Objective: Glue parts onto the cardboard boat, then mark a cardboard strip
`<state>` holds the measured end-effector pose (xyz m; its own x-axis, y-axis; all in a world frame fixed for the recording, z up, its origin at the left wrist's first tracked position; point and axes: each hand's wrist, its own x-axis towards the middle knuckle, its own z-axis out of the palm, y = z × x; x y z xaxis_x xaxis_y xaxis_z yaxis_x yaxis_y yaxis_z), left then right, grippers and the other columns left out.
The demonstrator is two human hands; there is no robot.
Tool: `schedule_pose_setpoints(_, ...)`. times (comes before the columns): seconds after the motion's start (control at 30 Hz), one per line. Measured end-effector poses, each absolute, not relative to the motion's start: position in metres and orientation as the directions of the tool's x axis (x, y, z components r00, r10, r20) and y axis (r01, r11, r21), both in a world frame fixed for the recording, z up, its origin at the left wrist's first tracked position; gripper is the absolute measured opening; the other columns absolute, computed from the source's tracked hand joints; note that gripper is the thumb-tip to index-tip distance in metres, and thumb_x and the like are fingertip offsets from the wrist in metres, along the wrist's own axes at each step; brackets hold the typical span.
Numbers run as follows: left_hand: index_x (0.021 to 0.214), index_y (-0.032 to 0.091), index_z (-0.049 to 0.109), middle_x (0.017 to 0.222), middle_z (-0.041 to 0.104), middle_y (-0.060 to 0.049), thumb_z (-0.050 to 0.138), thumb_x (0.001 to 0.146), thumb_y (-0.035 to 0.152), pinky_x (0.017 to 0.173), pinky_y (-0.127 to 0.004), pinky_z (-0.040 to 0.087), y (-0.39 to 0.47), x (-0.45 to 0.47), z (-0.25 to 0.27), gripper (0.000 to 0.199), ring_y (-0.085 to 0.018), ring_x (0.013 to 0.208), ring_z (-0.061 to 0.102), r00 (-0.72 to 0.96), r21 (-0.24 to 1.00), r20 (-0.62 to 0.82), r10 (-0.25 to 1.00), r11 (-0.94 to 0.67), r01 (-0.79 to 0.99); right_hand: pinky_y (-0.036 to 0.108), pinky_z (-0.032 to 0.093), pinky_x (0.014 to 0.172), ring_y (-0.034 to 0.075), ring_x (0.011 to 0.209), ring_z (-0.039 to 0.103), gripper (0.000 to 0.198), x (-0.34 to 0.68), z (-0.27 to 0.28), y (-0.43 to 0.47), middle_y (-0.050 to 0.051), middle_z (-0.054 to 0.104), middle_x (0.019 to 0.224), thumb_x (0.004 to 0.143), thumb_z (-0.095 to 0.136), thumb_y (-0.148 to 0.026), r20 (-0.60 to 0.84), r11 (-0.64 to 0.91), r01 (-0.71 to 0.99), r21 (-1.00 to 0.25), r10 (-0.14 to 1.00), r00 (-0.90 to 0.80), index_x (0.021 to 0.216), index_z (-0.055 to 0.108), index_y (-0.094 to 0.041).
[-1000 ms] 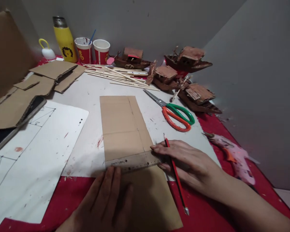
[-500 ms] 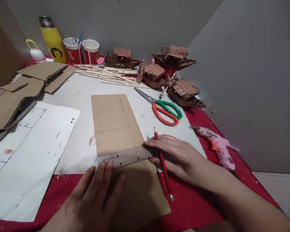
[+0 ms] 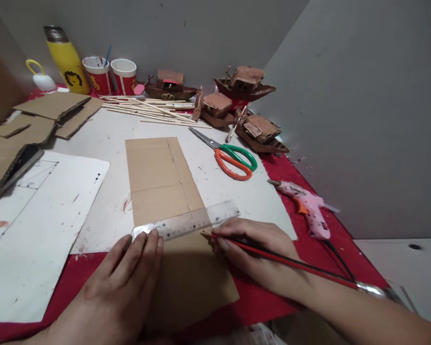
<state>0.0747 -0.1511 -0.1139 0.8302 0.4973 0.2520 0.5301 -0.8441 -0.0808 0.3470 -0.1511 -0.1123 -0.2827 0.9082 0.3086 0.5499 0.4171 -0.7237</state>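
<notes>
A clear plastic ruler point(image 3: 187, 227) lies slantwise across a strip of brown cardboard point(image 3: 158, 167), which has pencil lines on it. My left hand point(image 3: 129, 278) rests flat, its fingertips pressing the ruler's left end against the cardboard. My right hand point(image 3: 258, 249) is closed around a red pencil point(image 3: 290, 260), its tip on or just over the cardboard below the ruler's lower edge. I cannot tell whether the tip touches. Beyond the ruler, scissors point(image 3: 235, 160) with green and orange handles lie on a white sheet point(image 3: 104, 191).
A pink glue gun point(image 3: 312, 206) lies at the right on red cloth point(image 3: 280, 167). Small brown model boats point(image 3: 215, 105), thin wooden sticks point(image 3: 154, 108), paper cups point(image 3: 124, 79) and a yellow bottle point(image 3: 66, 62) stand at the back. Cardboard pieces point(image 3: 39, 127) and a drawn plan point(image 3: 57, 206) are left.
My right hand has let go of the ruler's right end and turned the pencil into a writing grip, its tip below the ruler's edge. My left hand stays on the ruler.
</notes>
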Motion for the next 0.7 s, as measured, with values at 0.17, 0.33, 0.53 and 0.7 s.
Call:
schedule_pose_setpoints(0.17,0.131,0.0,0.052,0.132,0.058,-0.02,0.06,0.072,0.068,0.104,-0.043,0.039,-0.152,0.074,-0.118,0.09,-0.034,0.121,0.051,0.835,-0.095,0.253,0.489,-0.846,0.524,0.022,0.049,0.054,0.012,0.058,0.065,0.005,0.344,-0.121,-0.15,0.001,0.07,0.07,0.086,0.056,-0.016,0.268,0.391,0.597,-0.7,0.919,-0.289,0.084,0.059,-0.02)
schedule_pose_setpoints(0.33,0.13,-0.001,0.052,0.131,0.059,-0.021,0.061,0.071,0.069,0.105,-0.044,0.038,-0.15,0.077,-0.115,0.092,-0.035,0.12,0.051,0.832,-0.093,0.271,0.483,-0.848,0.522,0.021,0.045,0.052,0.011,0.055,0.062,0.007,0.344,-0.122,-0.149,0.0,0.067,0.066,0.087,0.055,-0.017,0.236,0.379,0.627,-0.681,0.924,-0.302,0.082,0.057,-0.02)
schedule_pose_setpoints(0.53,0.128,0.001,0.055,0.13,0.059,-0.021,0.058,0.077,0.063,0.108,-0.041,0.035,-0.149,0.077,-0.119,0.081,-0.033,0.122,0.051,0.817,-0.04,0.295,0.495,-0.848,0.528,0.02,0.045,0.053,0.01,0.056,0.061,0.007,0.343,-0.121,-0.147,-0.001,0.066,0.067,0.088,0.053,-0.018,0.221,0.379,0.631,-0.677,0.922,-0.318,0.083,0.058,-0.021)
schedule_pose_setpoints(0.7,0.131,0.002,0.053,0.132,0.058,-0.02,0.054,0.08,0.062,0.109,-0.042,0.033,-0.15,0.076,-0.125,0.079,-0.033,0.125,0.048,0.786,0.014,0.355,0.507,-0.843,0.538,0.02,0.043,0.053,0.01,0.056,0.06,0.008,0.343,-0.12,-0.146,-0.001,0.065,0.067,0.088,0.053,-0.015,0.225,0.402,0.64,-0.655,0.912,-0.343,0.085,0.058,-0.021)
